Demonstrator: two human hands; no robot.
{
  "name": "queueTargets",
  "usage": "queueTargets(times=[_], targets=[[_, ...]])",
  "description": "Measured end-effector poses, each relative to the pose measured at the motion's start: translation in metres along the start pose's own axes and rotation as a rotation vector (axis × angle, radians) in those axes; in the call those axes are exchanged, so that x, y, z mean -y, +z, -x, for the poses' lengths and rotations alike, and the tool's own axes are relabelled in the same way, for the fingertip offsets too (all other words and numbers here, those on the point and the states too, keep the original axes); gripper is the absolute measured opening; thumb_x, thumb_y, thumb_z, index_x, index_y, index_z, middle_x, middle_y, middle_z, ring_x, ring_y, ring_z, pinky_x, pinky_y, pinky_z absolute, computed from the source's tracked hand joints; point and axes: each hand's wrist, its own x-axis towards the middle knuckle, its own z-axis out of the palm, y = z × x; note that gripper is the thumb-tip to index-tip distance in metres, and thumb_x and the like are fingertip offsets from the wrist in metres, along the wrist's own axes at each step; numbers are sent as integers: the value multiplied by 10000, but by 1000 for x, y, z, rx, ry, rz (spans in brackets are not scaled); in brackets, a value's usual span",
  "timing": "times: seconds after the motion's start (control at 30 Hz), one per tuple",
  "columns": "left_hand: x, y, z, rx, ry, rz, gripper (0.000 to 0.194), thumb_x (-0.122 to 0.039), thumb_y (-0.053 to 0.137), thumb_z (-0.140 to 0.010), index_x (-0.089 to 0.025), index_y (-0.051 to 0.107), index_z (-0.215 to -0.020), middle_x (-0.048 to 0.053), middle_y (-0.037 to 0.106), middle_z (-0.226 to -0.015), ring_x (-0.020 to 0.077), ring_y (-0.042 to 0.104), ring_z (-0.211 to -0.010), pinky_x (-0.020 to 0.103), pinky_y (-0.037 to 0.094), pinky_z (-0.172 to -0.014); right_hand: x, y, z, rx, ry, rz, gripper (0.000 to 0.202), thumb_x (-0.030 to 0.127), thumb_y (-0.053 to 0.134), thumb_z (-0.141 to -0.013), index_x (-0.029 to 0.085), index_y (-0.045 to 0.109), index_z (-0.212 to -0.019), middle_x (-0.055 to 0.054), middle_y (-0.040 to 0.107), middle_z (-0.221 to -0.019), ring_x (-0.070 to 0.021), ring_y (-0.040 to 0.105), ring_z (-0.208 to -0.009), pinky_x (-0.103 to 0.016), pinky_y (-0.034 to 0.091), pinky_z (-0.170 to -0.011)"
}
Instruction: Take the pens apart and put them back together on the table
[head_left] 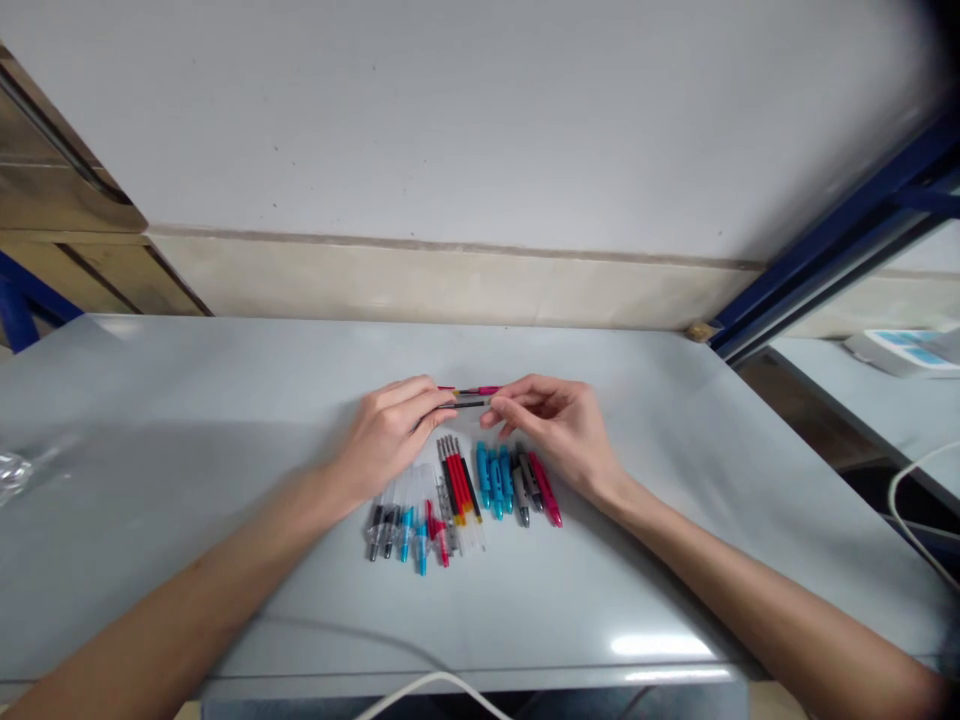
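Between thumb and fingers, my left hand pinches a thin black refill that points to the right. The fingertips of my right hand are closed at its tip, around something too small to make out. Just behind the fingers lies a pink pen part. Nearer me are red and black refills in a row. To their right sit blue barrels, grey barrels and a pink barrel. Clear tubes with coloured clips lie to their left.
Everything rests on a grey table against a wall. Clear plastic lies at the far left. A white cable loops at the front edge. Blue frame posts stand on the right, with a white box beyond.
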Motion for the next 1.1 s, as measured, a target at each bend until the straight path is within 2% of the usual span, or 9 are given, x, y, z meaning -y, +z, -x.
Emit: queueTargets(times=[0.13,0.27,0.47,0.57,0.63,0.77,0.9,1.0,1.1], targets=[[-12,-3,0,-20,10,-140,249,-287,473,-1040,-185,684,-1124,51,676,-910,139,630,-749,261,468,-674,9,15,-1,7,-4,53,302,451,702,-887,151,704,-854,-80,738,-732,-167,670,-630,-261,508,-503],[-15,-1,5,16,-4,-302,248,-367,495,-1031,-197,671,-1071,24,683,-885,124,589,-664,264,370,-590,15,23,-5,65,18,69,328,477,699,-886,154,688,-828,-59,705,-685,-148,618,-578,-253,450,-479],[-4,-2,7,-26,-176,-197,238,-296,451,-1048,-206,627,-916,-14,660,-823,113,535,-662,254,353,-640,18,5,1,51,-110,445,209,383,706,-891,181,694,-941,-28,681,-788,-157,582,-707,-286,440,-649],[1,-4,6,7,-236,-174,244,-298,455,-1041,-205,612,-879,-23,643,-784,112,512,-643,253,342,-639,14,3,7,190,-114,697,74,239,670,-890,191,692,-838,-19,641,-774,-158,547,-704,-298,425,-673],[2,-4,6,31,-258,-165,249,-299,453,-1037,-204,605,-866,-21,636,-777,115,509,-645,255,337,-639,12,9,10,274,-129,802,83,171,651,-874,194,691,-805,-29,630,-781,-184,556,-778,-310,434,-715],[4,-4,6,62,-280,-146,248,-295,439,-1032,-202,603,-870,-18,617,-760,122,517,-655,256,339,-642,13,18,8,315,-200,871,83,152,633,-884,197,685,-838,-48,630,-830,-217,549,-891,-333,448,-788],[7,-5,5,97,-312,-133,268,-299,429,-1028,-202,613,-859,-18,610,-735,126,524,-643,257,345,-645,24,2,7,291,-175,872,82,163,626,-903,208,691,-927,-56,653,-909,-219,566,-898,-349,466,-793],[9,-5,5,120,-325,-128,274,-301,424,-1026,-205,623,-864,-13,624,-741,134,535,-648,260,346,-647,29,-19,15,370,-132,866,122,189,651,-899,234,708,-997,-63,674,-1026,-231,607,-960,-379,500,-845],[8,-4,5,133,-337,-138,265,-318,414,-1029,-218,637,-926,-14,637,-749,139,539,-641,262,339,-632,29,-38,29,425,-126,857,436,298,740,-860,310,630,-1281,-67,631,-1264,-271,603,-1136,-432,518,-951]])
